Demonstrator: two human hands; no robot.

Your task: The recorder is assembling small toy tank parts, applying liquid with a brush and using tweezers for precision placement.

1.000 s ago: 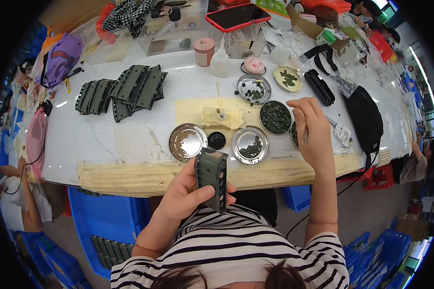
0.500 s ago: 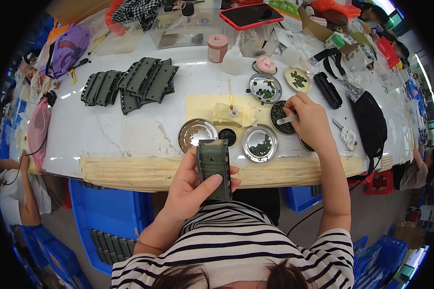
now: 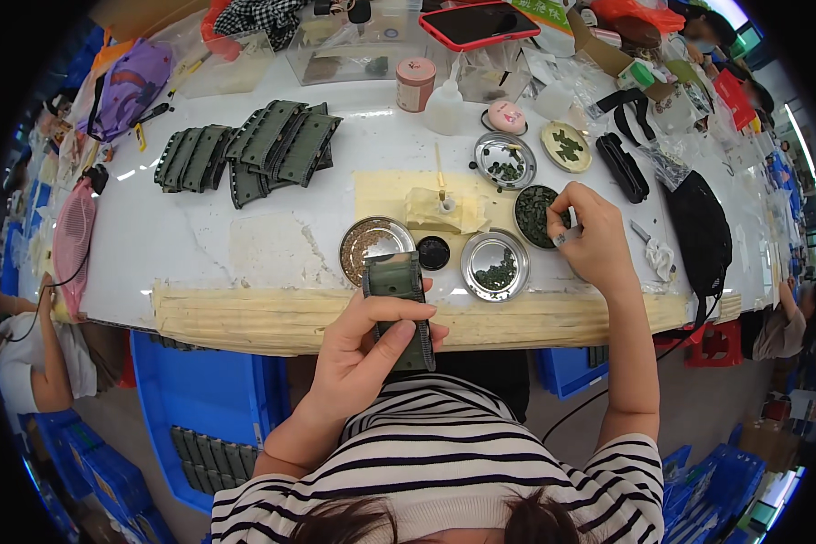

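Observation:
My left hand (image 3: 358, 349) is wrapped round a dark green rectangular plastic panel (image 3: 394, 269) with ridged side edges, its forefinger and thumb lying across the face. It is held upright just off the near table edge. At the right, my right hand (image 3: 597, 238) is pinched closed over the near right rim of a round metal dish of dark green bits (image 3: 535, 213). A short silvery strip (image 3: 567, 237) shows by its fingers; its kind and what the fingertips hold cannot be made out. Between the hands lie a dish of small green pieces (image 3: 496, 272) and a small black pot (image 3: 433, 253).
Stacked green panels (image 3: 286, 145) lie at the left. A taped block with a small nozzle (image 3: 446, 207), a dish of brown bits (image 3: 372, 238), a squeeze bottle (image 3: 444, 107), a red-cased phone (image 3: 480, 24) and a black mask (image 3: 698, 227) share the table. A blue crate (image 3: 172, 390) stands below.
My left forefinger has come across the panel's face, and the panel has shifted slightly left. My right hand has moved a little right and down, with less of the silvery strip showing.

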